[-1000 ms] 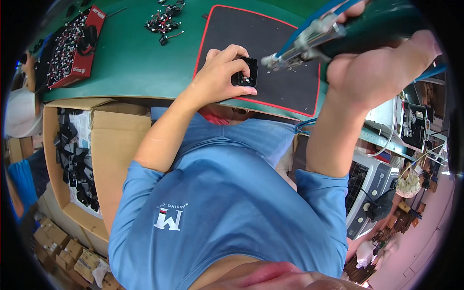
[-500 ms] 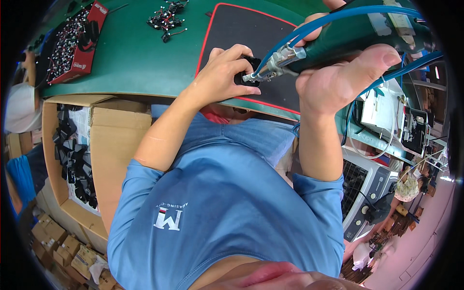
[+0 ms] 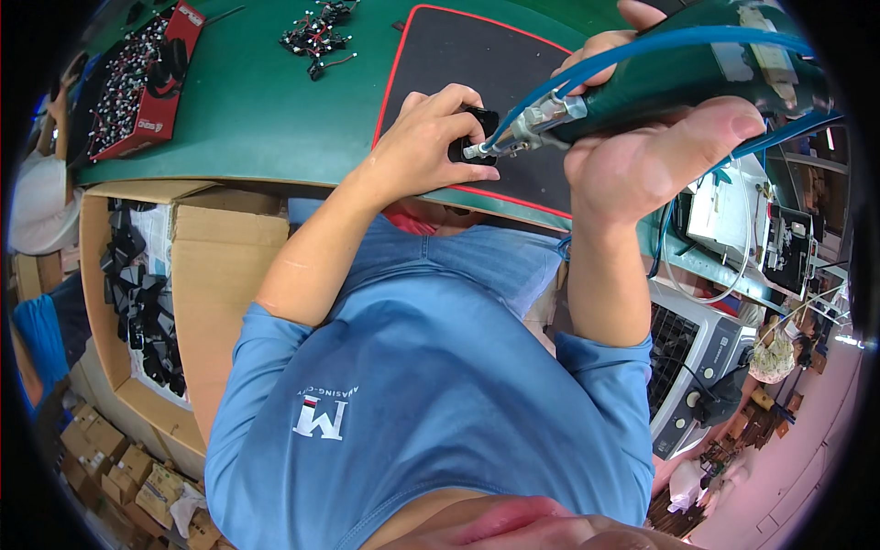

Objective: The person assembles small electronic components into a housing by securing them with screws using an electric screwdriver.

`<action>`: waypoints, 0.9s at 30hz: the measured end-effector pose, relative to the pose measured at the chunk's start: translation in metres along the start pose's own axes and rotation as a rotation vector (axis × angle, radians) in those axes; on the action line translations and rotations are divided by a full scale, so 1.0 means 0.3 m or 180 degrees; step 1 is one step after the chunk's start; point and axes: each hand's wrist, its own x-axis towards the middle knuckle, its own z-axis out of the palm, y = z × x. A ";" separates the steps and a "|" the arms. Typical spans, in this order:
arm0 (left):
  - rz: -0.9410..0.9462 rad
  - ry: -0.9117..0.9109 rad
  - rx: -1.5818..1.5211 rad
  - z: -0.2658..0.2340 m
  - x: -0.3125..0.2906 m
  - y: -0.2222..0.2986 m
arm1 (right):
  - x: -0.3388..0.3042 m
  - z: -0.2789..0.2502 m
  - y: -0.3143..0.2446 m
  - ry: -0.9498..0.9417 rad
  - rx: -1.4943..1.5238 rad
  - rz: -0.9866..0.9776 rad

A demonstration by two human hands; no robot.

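Observation:
On the dark mat with a red border (image 3: 440, 55), my left hand (image 3: 426, 142) curls its fingers and thumb around a small black plastic part (image 3: 482, 122). Much of that part is hidden by my fingers and a metal tip. My right hand (image 3: 632, 160) grips the thick dark-green body of a power screwdriver (image 3: 674, 82), thumb along its near side. Its silvery nose slants down to the left and ends at the black part, between my left fingers and thumb. Whether the tip touches the part I cannot tell. Blue hoses (image 3: 632, 48) run along the tool.
A red box (image 3: 174, 82) of small wired connectors stands at the far left of the green table (image 3: 247, 119); a pile of wired pieces (image 3: 316, 38) lies nearby. Beside me sits a cardboard box (image 3: 229, 275) of black parts. A grey machine (image 3: 701, 367) stands at right.
The screwdriver and my right hand have shifted slightly down and to the right. My left hand stays around the black part, almost unmoved.

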 end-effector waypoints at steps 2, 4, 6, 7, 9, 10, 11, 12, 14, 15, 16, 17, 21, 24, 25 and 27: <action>-0.0008 0.0038 -0.0009 0.004 -0.001 0.000 | -0.010 -0.045 0.050 -0.0382 -0.0089 -0.0100; 0.0003 -0.0021 -0.0071 0.009 0.004 -0.006 | -0.020 -0.063 0.075 -0.0567 0.0961 -0.0025; 0.0028 -0.0035 -0.0055 0.008 0.000 -0.002 | -0.020 -0.046 0.063 -0.0490 0.1056 0.0041; 0.0025 -0.0038 -0.0020 0.003 -0.003 -0.005 | -0.009 -0.013 0.038 -0.0296 0.0328 0.0026; 0.0034 -0.0033 -0.0040 -0.010 -0.009 -0.020 | 0.024 -0.019 0.017 -0.0413 0.0005 0.0212; 0.0029 -0.0057 -0.0091 -0.011 -0.018 -0.020 | 0.061 -0.021 -0.018 -0.0422 0.0009 0.0219; 0.0015 -0.0052 -0.0089 -0.013 -0.018 -0.018 | 0.116 -0.008 -0.070 -0.1006 0.0549 -0.0150; 0.0066 -0.0013 -0.0155 -0.011 -0.006 -0.008 | 0.141 -0.006 -0.109 -0.1547 0.1049 -0.0537; 0.0140 0.0000 -0.0254 -0.005 0.003 0.006 | 0.126 -0.013 -0.126 -0.1317 0.0821 -0.0602; 0.0039 -0.0073 -0.0267 -0.012 -0.003 0.000 | 0.123 -0.002 -0.113 -0.1166 0.0704 -0.0662; -0.0061 -0.0146 -0.0282 -0.019 -0.008 -0.005 | 0.119 0.014 -0.101 -0.1014 0.0585 -0.0721; -0.0084 -0.0124 -0.0251 -0.025 -0.012 -0.004 | 0.113 0.034 -0.090 -0.0861 0.0468 -0.0779; -0.0017 0.0058 -0.0312 -0.010 -0.006 0.001 | 0.051 0.123 -0.058 0.0248 0.0085 -0.0426; 0.0010 0.0050 -0.0286 -0.004 -0.004 0.006 | 0.027 0.093 -0.011 0.0077 0.0361 -0.0185; -0.0011 0.0039 -0.0264 -0.005 -0.004 0.007 | 0.022 0.089 -0.009 0.0056 0.0331 -0.0145; 0.0009 0.0064 -0.0275 -0.001 -0.005 0.004 | 0.012 0.104 -0.017 0.0237 0.0365 0.0085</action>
